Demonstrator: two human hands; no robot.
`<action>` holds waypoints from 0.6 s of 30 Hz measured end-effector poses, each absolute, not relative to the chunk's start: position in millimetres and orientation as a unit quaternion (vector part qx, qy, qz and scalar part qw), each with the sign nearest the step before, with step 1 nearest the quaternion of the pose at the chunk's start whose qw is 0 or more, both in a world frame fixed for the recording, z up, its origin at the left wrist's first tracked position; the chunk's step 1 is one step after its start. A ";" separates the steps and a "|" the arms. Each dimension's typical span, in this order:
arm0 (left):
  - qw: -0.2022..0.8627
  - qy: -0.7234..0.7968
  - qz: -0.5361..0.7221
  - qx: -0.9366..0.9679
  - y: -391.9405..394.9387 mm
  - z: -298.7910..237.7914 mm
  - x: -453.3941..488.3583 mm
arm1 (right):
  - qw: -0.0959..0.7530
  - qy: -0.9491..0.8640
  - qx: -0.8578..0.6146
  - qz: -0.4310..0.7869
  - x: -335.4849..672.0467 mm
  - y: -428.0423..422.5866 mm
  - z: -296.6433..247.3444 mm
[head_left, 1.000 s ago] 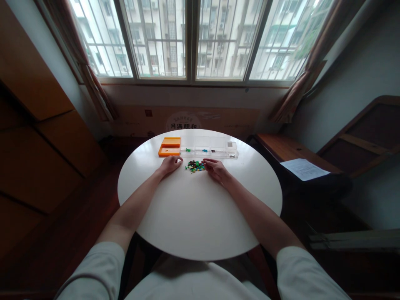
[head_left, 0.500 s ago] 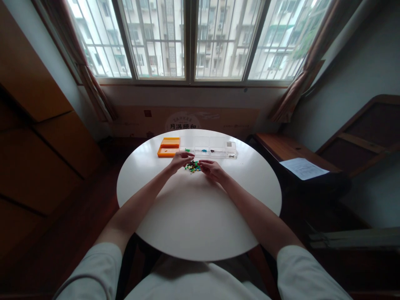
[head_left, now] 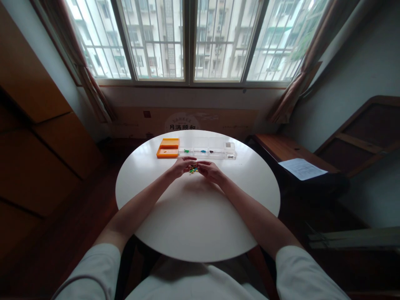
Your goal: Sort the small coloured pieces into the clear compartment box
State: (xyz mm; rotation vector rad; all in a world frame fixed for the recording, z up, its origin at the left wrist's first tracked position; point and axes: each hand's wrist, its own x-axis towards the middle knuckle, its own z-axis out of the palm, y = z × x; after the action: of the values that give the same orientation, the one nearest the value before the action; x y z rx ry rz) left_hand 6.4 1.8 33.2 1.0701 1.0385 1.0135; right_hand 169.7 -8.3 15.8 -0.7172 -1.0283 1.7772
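Observation:
A small heap of green, yellow, blue and brown plastic pieces (head_left: 193, 170) lies on the white round table (head_left: 196, 221). My left hand (head_left: 182, 166) is over its left side, fingers curved around the pieces and partly hiding them. From the right, my right hand (head_left: 210, 169) reaches in with thumb and fingers pinched together. The fingertips of both hands nearly meet above the heap. Whatever sits between them is too small to name. Just beyond the hands stands a clear compartment box (head_left: 220, 155) with green pieces (head_left: 186, 151), blue pieces (head_left: 203, 151) and dark pieces (head_left: 211, 152) in separate sections.
An orange open case (head_left: 168, 153) adjoins the clear box on its left, with a tiny orange piece inside. Right of the table, papers (head_left: 301, 168) lie near a wooden bench (head_left: 275, 148). A barred window and curtains are behind the table.
My hands have drawn closer together over the heap and now cover more of it. The left hand has moved slightly down.

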 end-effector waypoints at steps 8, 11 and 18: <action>0.639 0.449 0.431 0.452 1.8 33.5 5.3 | 0.467 -0.417 -0.297 0.721 169.8 -8.9 17.1; 0.634 0.457 0.430 0.452 0.4 35.6 6.0 | 0.470 -0.416 -0.304 0.717 169.6 -9.3 17.8; 0.634 0.458 0.428 0.452 0.6 34.9 7.3 | 0.463 -0.424 -0.295 0.720 170.2 -7.5 14.1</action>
State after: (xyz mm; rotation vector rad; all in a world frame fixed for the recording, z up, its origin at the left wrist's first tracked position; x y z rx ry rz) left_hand 7.3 0.6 34.9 1.0344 1.0461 0.9793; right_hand 170.2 -7.5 14.1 -0.7256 -1.0422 1.7699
